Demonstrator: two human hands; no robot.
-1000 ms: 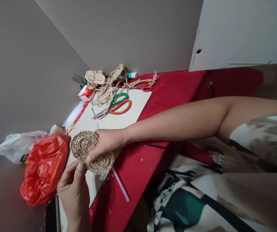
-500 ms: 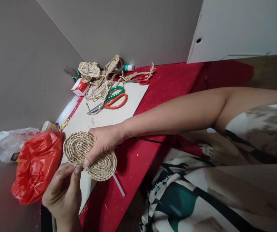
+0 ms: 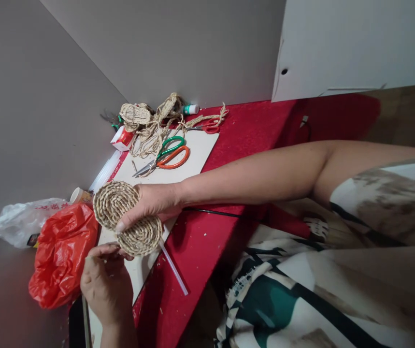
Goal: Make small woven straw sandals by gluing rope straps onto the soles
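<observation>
Rope rounds, 2 of them, are sitting side by side in the person's R hand, up over the white board. That hand is pinching them, w/ its thumb pressing on top where the 2 coils are meeting. Its other fingers are mostly hiding underneath. The L hand is hanging just beside the low edge of the rounds, its fingertips curling close together; can't tell if they're pinching anything. Big scissors w/ 1 green & 1 orange loop are lying on the board near the R hand. A messy rope pile is resting past them, & small red scissors are lying next to it. A clear straw is lying on the red table. A red bag is sitting near the L hand, w/ a see-thru bag & a paper cup sitting close by.
</observation>
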